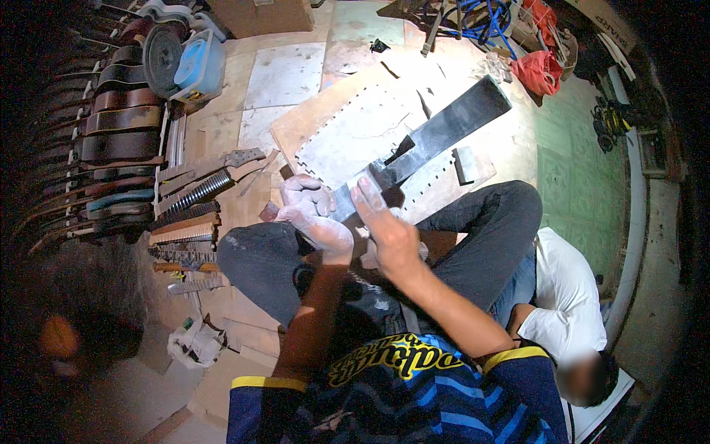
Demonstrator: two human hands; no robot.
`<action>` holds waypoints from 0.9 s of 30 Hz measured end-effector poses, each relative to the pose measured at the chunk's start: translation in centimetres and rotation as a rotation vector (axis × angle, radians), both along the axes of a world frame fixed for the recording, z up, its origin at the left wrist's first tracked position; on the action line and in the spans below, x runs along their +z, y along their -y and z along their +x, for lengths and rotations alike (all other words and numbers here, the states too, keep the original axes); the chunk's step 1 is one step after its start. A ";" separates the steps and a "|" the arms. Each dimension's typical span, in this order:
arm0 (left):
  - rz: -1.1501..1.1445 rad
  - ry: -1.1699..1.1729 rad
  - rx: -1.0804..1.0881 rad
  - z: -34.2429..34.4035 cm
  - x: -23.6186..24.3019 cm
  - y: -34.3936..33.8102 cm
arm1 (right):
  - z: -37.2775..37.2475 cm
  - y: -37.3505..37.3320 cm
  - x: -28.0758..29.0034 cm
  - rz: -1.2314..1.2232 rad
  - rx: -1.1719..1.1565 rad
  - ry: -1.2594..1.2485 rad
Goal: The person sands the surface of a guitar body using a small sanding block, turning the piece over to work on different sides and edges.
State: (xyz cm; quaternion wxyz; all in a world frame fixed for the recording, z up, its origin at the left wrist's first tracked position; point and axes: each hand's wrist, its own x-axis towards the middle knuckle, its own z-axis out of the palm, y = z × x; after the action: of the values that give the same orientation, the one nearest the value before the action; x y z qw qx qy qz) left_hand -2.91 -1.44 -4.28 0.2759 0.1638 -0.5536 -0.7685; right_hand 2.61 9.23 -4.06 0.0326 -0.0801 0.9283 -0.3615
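Observation:
A long, flat, dark grey bar (455,122), wider and black-edged at its far end, slants up to the right above my lap. Its near end reaches my dusty left hand (314,211), whose fingers are curled in around it. Beside that hand a small reddish-brown end (270,212) sticks out; whether it belongs to the bar I cannot tell. My right hand (390,235) lies over the bar's near part, two fingers stretched forward and pressed on a small pale pad (375,198). The right thumb and other fingers are mostly hidden. A black notch (400,150) shows along the bar.
Below the bar lies a pale board (347,133) with notched edges, with a small dark-faced block (465,165) on it. Guitar bodies (122,122) line the left, near several necks (196,189). A blue tub (200,66) stands behind. A person in white (569,288) is close at right.

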 end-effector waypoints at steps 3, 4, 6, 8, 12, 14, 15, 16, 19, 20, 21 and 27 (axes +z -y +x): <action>0.047 0.012 0.001 0.2 0.0 0.6 | 0.2 1.0 1.1 -0.736 0.022 0.203; 0.047 0.009 0.008 0.4 0.1 0.5 | -0.5 0.3 0.9 -0.668 0.014 0.076; 0.023 -0.016 -0.027 1.3 -0.1 0.1 | -1.6 -1.2 0.4 -0.505 -0.038 -0.171; 0.063 -0.006 -0.005 1.5 -0.7 -0.3 | -1.2 -0.3 -0.1 -0.232 0.041 -0.069; 0.173 -0.037 0.000 1.5 -0.5 -0.2 | 1.1 -0.3 1.3 -0.800 0.016 0.235; 0.084 -0.044 -0.048 1.3 -0.2 0.0 | 0.9 -1.5 1.8 -0.660 -0.010 0.109; 0.101 -0.039 -0.009 1.0 0.1 -0.3 | 0.8 -1.5 1.6 -0.463 -0.019 -0.140; 0.110 -0.029 -0.008 1.4 0.1 -0.4 | 0.7 -0.8 1.5 -0.454 -0.021 -0.129; 0.120 -0.005 -0.040 1.4 0.1 0.1 | -0.8 0.2 1.1 -0.097 0.087 0.050; 0.125 -0.002 -0.037 1.1 0.0 0.1 | -0.6 0.0 1.0 -0.092 0.090 0.054; 0.101 0.008 -0.072 0.5 0.4 0.4 | -0.5 0.1 1.0 -0.135 0.079 -0.058; 0.025 0.054 -0.030 0.5 -0.5 0.6 | -2.7 0.7 2.0 -0.081 0.124 0.084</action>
State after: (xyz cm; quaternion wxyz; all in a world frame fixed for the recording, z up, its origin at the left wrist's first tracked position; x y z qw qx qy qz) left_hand -2.41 -2.04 -4.77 0.2471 0.1795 -0.5538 -0.7746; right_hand -0.07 8.51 -2.11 0.0904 -0.1237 0.9040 -0.3991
